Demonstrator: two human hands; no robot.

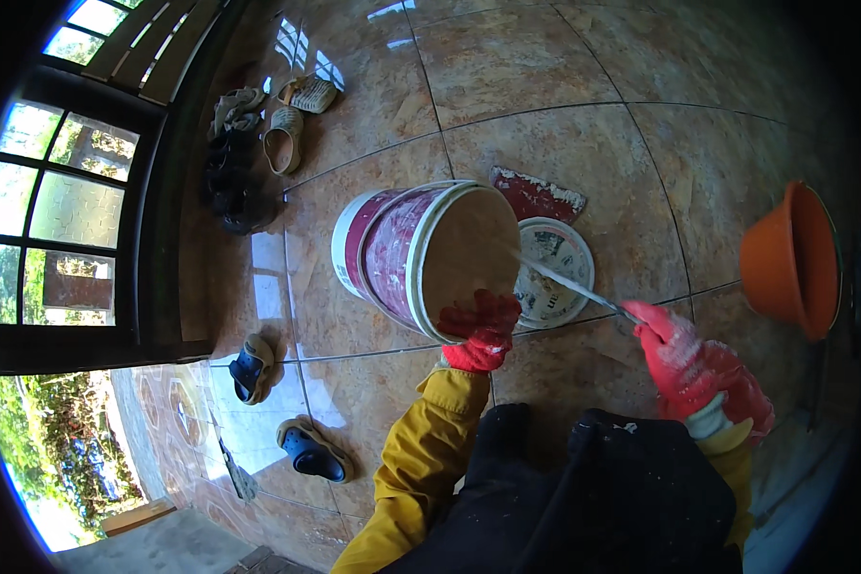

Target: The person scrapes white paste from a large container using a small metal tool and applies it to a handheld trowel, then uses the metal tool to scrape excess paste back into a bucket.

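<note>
steady the tilted bucket [385,251] with the left hand [480,337], fingers curled on its rim; guide the pale stick [566,281] evenly, right hand [677,356] fingers pinching its end.

Over to the left, a dark-framed window [86,177] lets in the daylight, with greenery [31,421] showing outside, and the glare lies in bright patches across the brown, mottled tile floor [555,67] with its thin dark joints. Near that wall I can see two pale clogs [283,143] set at different angles, some dark shoes [234,191] just beside them and greyish footwear [236,107] close by, while nearer the bright doorway two blue clogs [311,452] with tan edges sit apart. Off to the right there's an orange basin [767,258], well away from all the footwear.
</note>
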